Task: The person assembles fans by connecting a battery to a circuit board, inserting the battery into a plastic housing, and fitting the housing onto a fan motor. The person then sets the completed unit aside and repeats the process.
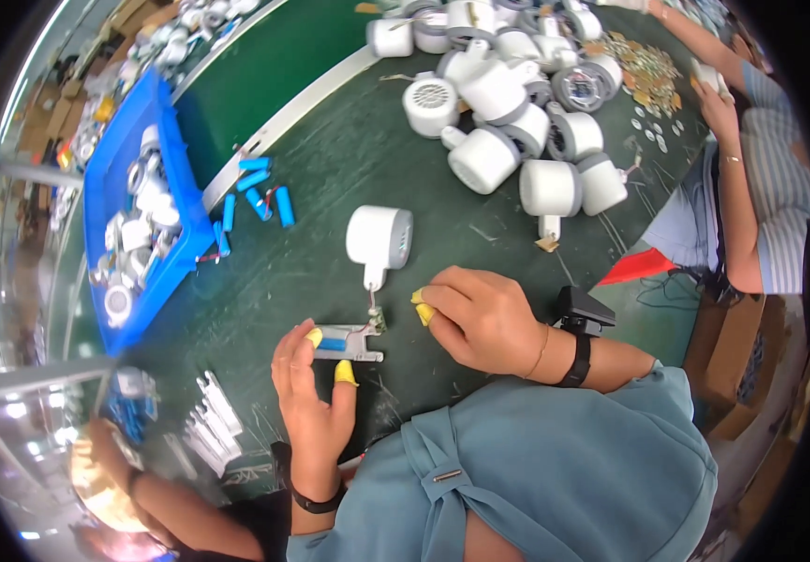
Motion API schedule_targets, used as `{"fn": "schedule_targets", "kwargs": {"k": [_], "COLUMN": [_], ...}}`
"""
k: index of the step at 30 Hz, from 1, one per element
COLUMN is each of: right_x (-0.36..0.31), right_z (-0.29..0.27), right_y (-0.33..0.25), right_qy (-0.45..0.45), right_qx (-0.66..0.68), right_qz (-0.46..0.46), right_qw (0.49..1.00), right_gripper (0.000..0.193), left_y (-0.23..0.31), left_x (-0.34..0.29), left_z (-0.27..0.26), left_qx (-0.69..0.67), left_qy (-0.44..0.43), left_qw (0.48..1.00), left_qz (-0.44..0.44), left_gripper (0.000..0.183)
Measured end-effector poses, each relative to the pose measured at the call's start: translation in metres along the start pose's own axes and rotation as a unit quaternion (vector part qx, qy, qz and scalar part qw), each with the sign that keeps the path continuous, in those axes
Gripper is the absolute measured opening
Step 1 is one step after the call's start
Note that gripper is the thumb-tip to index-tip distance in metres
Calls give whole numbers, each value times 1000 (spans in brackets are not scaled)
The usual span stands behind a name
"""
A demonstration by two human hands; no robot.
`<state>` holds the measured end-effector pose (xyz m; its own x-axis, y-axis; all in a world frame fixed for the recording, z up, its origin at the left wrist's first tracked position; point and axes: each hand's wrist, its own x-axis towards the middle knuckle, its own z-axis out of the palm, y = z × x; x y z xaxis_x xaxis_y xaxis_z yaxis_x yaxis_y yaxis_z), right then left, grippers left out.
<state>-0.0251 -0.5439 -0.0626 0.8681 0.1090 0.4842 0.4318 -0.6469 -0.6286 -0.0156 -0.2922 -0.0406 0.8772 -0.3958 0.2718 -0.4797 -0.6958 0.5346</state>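
Observation:
My left hand (313,398), with yellow cots on thumb and index finger, steadies a pale plastic handle shell (362,345) between those two fingers. Inside the shell lies a blue cylindrical battery (332,344). Thin wires run from it to a small circuit board (377,321) at the shell's end, and on to a white and grey round housing with a short stem (372,236) just beyond. My right hand (482,323) hovers to the right, apart from the shell. Its thumb and index finger, also in yellow cots, are pinched together; anything between them is too small to make out.
Several loose blue batteries (284,207) lie beside a blue bin (156,290) of white parts. Many white housings (484,159) crowd the far side. White plastic strips (213,426) lie at the near left. One co-worker's arm (737,206) is at the right, another's (189,510) at lower left.

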Motion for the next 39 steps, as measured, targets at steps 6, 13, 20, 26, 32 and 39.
{"fn": "schedule_targets", "kwargs": {"k": [6, 13, 20, 26, 32, 39], "right_x": [-8, 4, 5, 5, 4, -2], "right_z": [-3, -7, -5, -2, -2, -18], "right_y": [5, 3, 3, 3, 5, -3], "right_qy": [-63, -78, -74, -76, -78, -96], "right_qx": [-15, 10, 26, 24, 12, 16], "right_qz": [32, 17, 29, 28, 42, 45], "right_qw": [997, 997, 996, 996, 996, 994], "right_gripper": [20, 17, 18, 18, 17, 20], "left_y": [19, -3, -66, -199, -170, -98], "left_x": [32, 37, 19, -33, 31, 112], "left_z": [34, -20, -160, -217, -133, -40], "left_qx": [26, -344, -93, 267, 294, 255], "left_qy": [-59, -3, 88, 84, 92, 41], "left_qw": [998, 918, 935, 916, 930, 966], "left_qz": [-7, -197, -330, -287, -202, -30], "left_gripper": [51, 35, 24, 34, 29, 32]}}
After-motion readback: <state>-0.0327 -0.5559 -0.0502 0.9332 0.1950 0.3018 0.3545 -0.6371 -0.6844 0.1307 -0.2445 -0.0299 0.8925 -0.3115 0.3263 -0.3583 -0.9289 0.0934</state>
